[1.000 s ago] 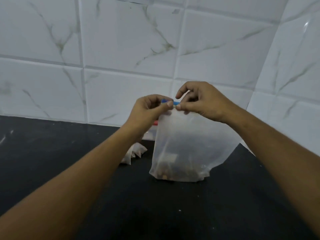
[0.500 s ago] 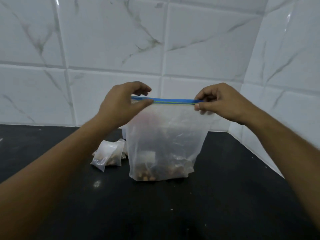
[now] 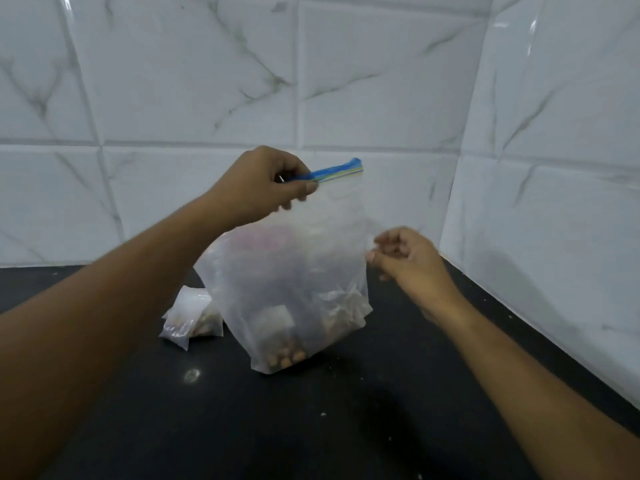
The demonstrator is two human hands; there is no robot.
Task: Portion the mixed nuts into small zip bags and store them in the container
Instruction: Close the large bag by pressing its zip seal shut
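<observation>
While portioning looks partly done, the stock reads as follows.

**Large zip bag** [image 3: 294,271]: translucent and upright, with its base on the black countertop [image 3: 346,427]. Mixed nuts [image 3: 287,358] lie only along its bottom, so the supply is judged low but not used up. A blue zip strip [image 3: 337,171] runs along its top and looks pressed flat. Whether it is fully sealed cannot be told.

**Left hand** [image 3: 256,188]: at the large bag's upper left corner. Thumb and fingers pinch the left end of the strip and hold the bag up.

**Right hand** [image 3: 408,261]: just beside the large bag's right edge, about halfway up. The fingers are loosely curled and nothing shows in them. The hand is blurred, so contact with the bag's edge cannot be told.

**Small zip bags** [image 3: 187,317]: a little heap of filled bags on the countertop, just left of the large bag's base and partly behind it. The count is unclear. These are judged to be portions made but not yet stored.

**Container**: not plainly in view. A pinkish blur [image 3: 263,240] shows through the large bag from behind it, and whether that is the container cannot be told.

**Left to do, by judgement**: bag any remaining nuts and put the small bags into the container.

**Surroundings**: white marble-veined wall tiles [image 3: 207,81] stand behind the large bag and to its right, meeting in a corner. Pale crumbs dot the countertop in front of it.

**Obstruction**: the large bag screens whatever lies behind it.
</observation>
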